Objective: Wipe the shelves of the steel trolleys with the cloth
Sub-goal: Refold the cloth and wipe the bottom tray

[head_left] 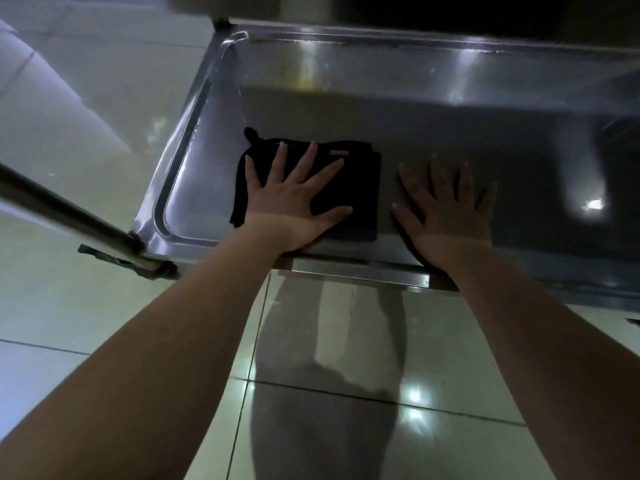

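Both hands spread flat: left hand (294,199) presses cloth (360,188) on shelf (450,116), right hand (446,216) on bare steel at cloth's 3 o'clock. Risk: cloth bunches under palm; right palm smears shelf.

It is dim where I work. The dull steel trolley shelf (450,133) lies mostly in shadow, with white glints along its far rim and one hard glare spot at the right. My right hand (446,209) looks darker than my left hand (294,202). The folded black cloth (349,188) shows almost no detail. The glossy pale floor tiles (467,358) mirror overhead lights and carry my soft shadow. The wide lens bends the edges, and everything is slightly soft.
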A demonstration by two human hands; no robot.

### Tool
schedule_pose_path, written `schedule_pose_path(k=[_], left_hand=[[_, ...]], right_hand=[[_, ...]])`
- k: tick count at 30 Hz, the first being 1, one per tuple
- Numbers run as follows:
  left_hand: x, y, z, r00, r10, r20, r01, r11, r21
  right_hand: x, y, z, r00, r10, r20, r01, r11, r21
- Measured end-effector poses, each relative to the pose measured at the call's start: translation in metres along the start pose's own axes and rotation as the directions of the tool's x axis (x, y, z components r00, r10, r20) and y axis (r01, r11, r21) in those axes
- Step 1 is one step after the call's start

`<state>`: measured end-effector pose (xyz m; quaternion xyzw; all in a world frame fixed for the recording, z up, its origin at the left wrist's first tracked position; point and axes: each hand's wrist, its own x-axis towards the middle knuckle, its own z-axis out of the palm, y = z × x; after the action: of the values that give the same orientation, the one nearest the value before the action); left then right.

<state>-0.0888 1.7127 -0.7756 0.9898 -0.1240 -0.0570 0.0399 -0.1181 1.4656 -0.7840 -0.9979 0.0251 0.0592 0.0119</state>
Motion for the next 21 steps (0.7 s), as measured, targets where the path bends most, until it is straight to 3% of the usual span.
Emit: schedule_pose_path(k=[5, 13, 17, 21], left_hand=[[0.066, -0.011, -0.009, 1.0, 0.018, 0.002, -0.018, 1.0, 0.005], [0.123, -0.007, -0.022, 0.997, -0.045, 0.06, 0.045, 0.999, 0.005], [0.094, -0.005, -0.023, 0.995, 0.012, 0.101, -0.012, 1.0, 0.004], [0.008, -0.017, -0.012, 0.99, 0.086, 0.114, -0.084, 0.996, -0.022]], right_hand=[[-0.001, -0.001, 0.0, 0.993, -0.105, 0.048, 0.108, 0.993, -0.049], [0.008, -0.01, -0.007, 0.996, -0.075, 0.039, 0.077, 0.996, -0.04], [0.012, -0.01, -0.004, 0.997, -0.066, 0.027, 0.067, 0.997, -0.028], [0.012, -0.008, -0.005, 0.997, -0.066, 0.025, 0.067, 0.997, -0.033]])
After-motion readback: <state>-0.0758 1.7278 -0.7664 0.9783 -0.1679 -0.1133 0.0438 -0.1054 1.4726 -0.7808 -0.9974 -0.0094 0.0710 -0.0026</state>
